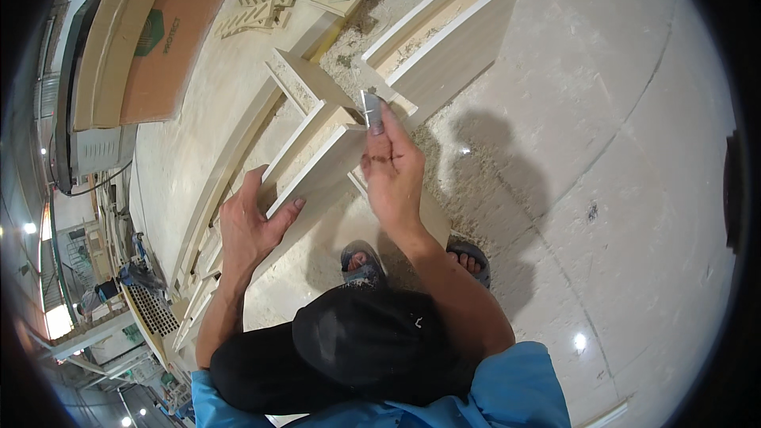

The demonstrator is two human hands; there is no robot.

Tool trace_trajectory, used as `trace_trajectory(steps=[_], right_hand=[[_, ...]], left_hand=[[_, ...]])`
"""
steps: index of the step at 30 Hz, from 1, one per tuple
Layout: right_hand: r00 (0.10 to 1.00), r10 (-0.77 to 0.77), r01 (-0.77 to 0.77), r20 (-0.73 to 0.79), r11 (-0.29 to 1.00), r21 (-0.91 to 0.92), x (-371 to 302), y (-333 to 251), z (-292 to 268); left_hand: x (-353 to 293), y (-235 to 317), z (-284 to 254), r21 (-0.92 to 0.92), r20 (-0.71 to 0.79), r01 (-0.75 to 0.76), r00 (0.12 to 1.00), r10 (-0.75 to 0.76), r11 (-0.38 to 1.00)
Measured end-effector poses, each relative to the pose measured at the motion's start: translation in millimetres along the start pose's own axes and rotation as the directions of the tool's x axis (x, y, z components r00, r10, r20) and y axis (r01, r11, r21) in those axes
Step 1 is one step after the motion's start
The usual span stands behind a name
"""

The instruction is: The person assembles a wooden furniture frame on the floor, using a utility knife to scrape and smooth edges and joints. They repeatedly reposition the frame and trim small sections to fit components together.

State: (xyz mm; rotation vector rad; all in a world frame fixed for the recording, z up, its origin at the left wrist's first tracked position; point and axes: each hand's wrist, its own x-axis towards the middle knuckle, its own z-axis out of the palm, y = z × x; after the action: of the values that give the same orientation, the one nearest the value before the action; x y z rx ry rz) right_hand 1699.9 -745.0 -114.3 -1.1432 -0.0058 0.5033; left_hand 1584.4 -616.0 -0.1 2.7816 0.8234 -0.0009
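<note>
On the floor, panel: pale wooden panel (317,174) standing on edge
Left hand (252,226): grasping panel's edge
Right hand (392,170): pinching small metal scraper (370,107) at panel's top corner

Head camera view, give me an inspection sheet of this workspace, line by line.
Surface: pale floor, dusted with sawdust near the wood.
Job's things: light wooden panel set on edge; small flat metal blade at its top corner.
Clutter: more panels leaning behind; notched wooden offcuts top left; brown board.
Hands: left hand grips the panel's side; right hand pinches the blade against the corner.
Cables: one dark cable by the grey machine at the left.
Surroundings: workshop; sandalled feet below; bright ceiling lights at far left.
</note>
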Motion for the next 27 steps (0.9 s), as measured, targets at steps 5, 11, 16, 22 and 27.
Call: trace_trajectory(steps=[5,11,16,22,27], right_hand=[[0.992,0.036,-0.061,-0.117,0.975,-0.215,18,13,-9],[0.975,-0.209,0.221,0.081,0.954,-0.201,-23,-29,21],[0.628,-0.718,0.763,0.299,0.643,-0.061,-36,-58,25],[0.934,-0.210,0.156,-0.289,0.968,-0.197,-36,-53,-46],[0.940,-0.192,0.117,-0.281,0.958,-0.263,-48,-60,-88]], left_hand=[[1,3,-1,-0.001,-0.021,-0.025,0.999,0.025,1.000],[2,-2,1,0.013,-0.003,-0.042,0.999,0.042,0.999],[1,-6,1,-0.058,-0.030,-0.142,0.990,0.140,0.988],[19,47,1,0.675,0.081,-0.622,0.596,0.799,0.396],[50,82,38,0.684,0.723,-0.645,0.536,0.436,-0.341]])
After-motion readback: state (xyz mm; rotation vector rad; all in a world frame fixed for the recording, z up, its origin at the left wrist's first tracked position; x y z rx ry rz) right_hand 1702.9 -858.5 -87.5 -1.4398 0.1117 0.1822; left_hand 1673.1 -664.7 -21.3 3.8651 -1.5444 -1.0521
